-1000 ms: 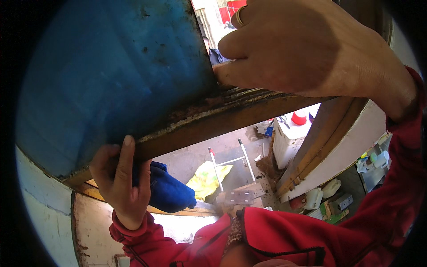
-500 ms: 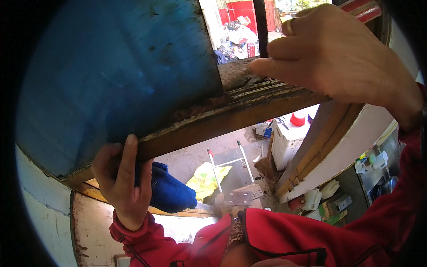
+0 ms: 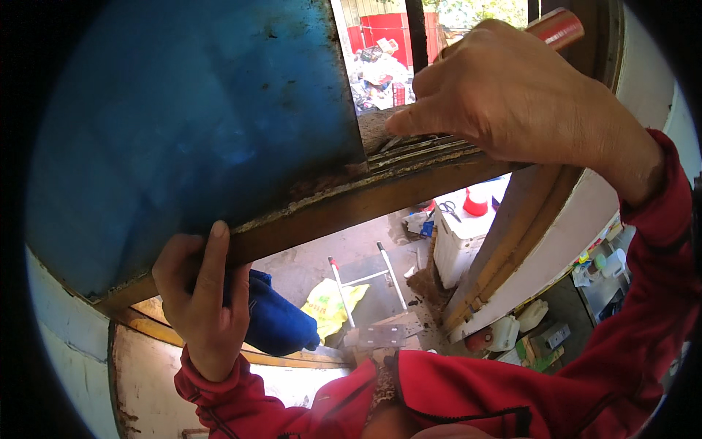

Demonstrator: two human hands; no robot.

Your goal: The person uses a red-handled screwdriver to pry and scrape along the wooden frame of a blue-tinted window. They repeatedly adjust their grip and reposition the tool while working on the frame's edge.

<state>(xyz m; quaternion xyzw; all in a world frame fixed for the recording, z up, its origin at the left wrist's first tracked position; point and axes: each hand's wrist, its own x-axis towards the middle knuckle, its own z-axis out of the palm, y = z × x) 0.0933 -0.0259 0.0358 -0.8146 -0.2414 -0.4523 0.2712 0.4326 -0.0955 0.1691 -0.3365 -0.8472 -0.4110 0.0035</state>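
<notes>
A weathered wooden crossbar (image 3: 314, 221) runs across in front of me, with a blue panel (image 3: 212, 102) standing along its upper edge at the left. My left hand (image 3: 208, 300) is at the bar's lower left, one fingertip on its edge. Dark blue cloth (image 3: 281, 318) shows between its fingers and hangs down beside them. Closed around a tool with a red handle (image 3: 557, 31), my right hand (image 3: 504, 95) lies low over the grooved sill beside the panel. The tool's working end is hidden by the hand. A thin pale sliver (image 3: 393, 143) lies under the fingers.
Below stand a white ladder (image 3: 365, 278), a yellow bag (image 3: 329, 304) and a white cabinet (image 3: 459, 245) bearing scissors and a red object. Dark vertical bars (image 3: 417, 36) cross the opening. Jugs (image 3: 504, 333) and other items crowd the lower right.
My right hand has moved left and slightly down along the sill with the red-handled tool, nearer the blue panel. The left hand stays at the bar. The view has shifted a little.
</notes>
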